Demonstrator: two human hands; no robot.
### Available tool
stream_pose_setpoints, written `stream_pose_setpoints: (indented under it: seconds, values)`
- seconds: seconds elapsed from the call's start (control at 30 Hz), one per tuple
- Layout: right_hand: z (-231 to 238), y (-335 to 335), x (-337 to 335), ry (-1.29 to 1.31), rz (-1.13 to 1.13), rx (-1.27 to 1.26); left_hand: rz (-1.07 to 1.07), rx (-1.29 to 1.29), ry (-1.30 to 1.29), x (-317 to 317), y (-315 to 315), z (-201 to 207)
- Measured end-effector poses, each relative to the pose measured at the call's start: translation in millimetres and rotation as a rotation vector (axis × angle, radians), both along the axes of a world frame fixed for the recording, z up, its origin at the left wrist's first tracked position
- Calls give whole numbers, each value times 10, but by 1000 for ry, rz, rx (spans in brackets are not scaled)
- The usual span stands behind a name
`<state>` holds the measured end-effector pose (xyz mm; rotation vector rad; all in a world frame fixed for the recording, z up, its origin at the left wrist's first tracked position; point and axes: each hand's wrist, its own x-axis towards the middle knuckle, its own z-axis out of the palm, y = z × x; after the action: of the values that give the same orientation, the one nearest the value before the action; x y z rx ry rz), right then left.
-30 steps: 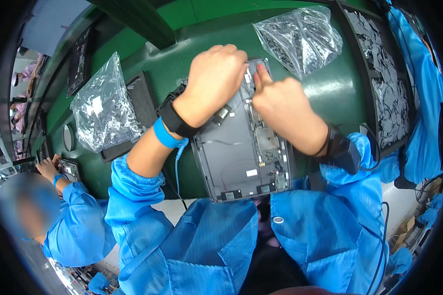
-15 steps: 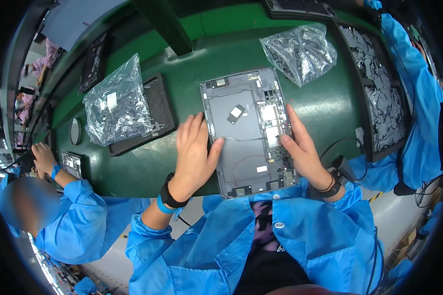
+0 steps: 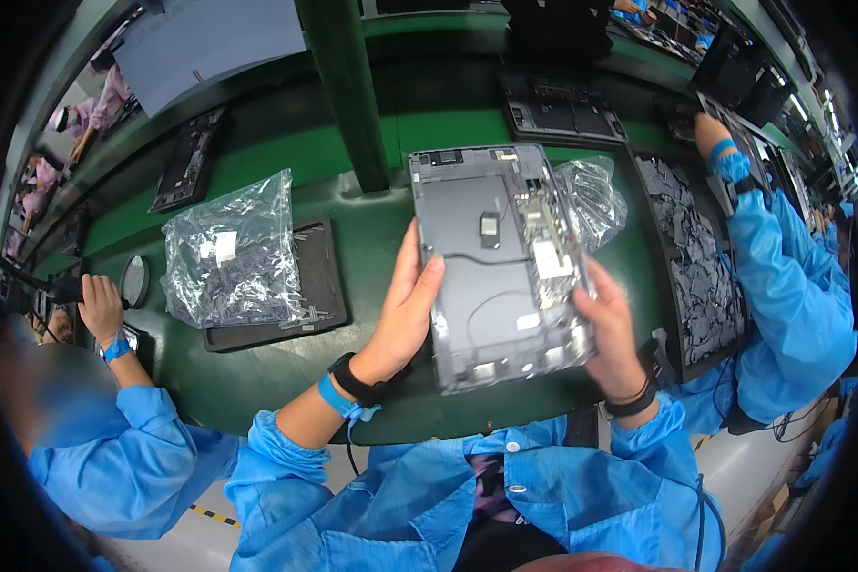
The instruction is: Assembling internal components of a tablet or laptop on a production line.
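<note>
A grey tablet housing with bare circuit boards along its right side is held up over the green bench. My left hand grips its left edge, thumb on the inner face. On the opposite edge, my right hand is closed round the side, slightly blurred. A small black part with a pale label lies inside the housing, above a thin dark cable. Black bands circle both my wrists, and a blue strap is on the left one.
At left, a clear bag of small dark parts rests partly on a black tray. Another clear bag sits behind the housing. A divided bin of dark pieces stands at right. Co-workers in blue sit on both sides; a green post rises behind.
The housing has been lifted and tilted, with my left hand now gripping its edge. The small labelled part inside has turned more upright. My view has shifted upward, showing more of the background.
</note>
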<state>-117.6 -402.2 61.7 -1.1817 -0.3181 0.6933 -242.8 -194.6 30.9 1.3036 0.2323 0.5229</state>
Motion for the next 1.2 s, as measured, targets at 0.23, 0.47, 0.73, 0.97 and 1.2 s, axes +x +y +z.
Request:
stream_pose_setpoints:
  seconds: [0.23,0.47,0.73,0.97,1.2]
  values:
    - [50,1160,1439,-207,80,-1,-154,784,453,-137,28,43]
    - [-662,2684,2316,-100,151,-81,-45,1464,450,-285,-335,-301]
    - [-503,2798,2592,-1198,-65,-577,-82,1460,444,-260,-280,-268]
    - [-207,1445,3755,-1228,-312,-1594,-61,1469,502,-257,-256,-237]
    - [-476,970,4214,-872,-217,-1213,-90,1475,455,-276,-285,-247]
